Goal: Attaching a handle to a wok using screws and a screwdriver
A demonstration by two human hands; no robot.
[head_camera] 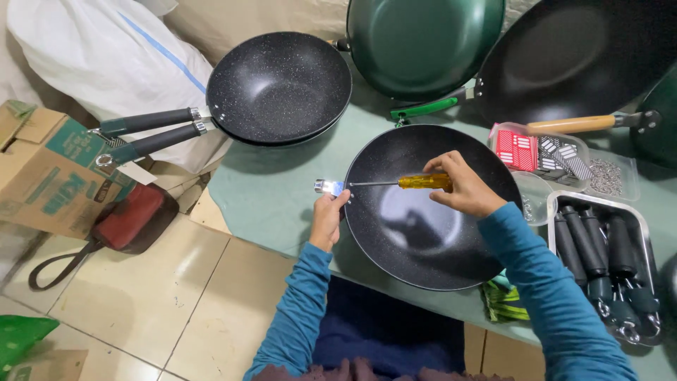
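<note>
A black speckled pan (430, 226) without a handle lies in front of me on the pale green table (275, 190). My left hand (328, 219) pinches a small shiny metal bracket (328, 187) at the pan's left rim. My right hand (462, 187) grips the amber handle of a screwdriver (422, 182) held level across the pan, its thin shaft pointing left with the tip at the bracket. Both sleeves are teal.
Two stacked speckled pans (278, 88) with dark handles sit at the back left. A green pan (423, 42) and a black wooden-handled pan (571, 56) lean behind. At right stand a tray of black handles (603, 261), a box of small parts (539, 152) and screws (605, 175). A cardboard box (49, 166) is on the floor.
</note>
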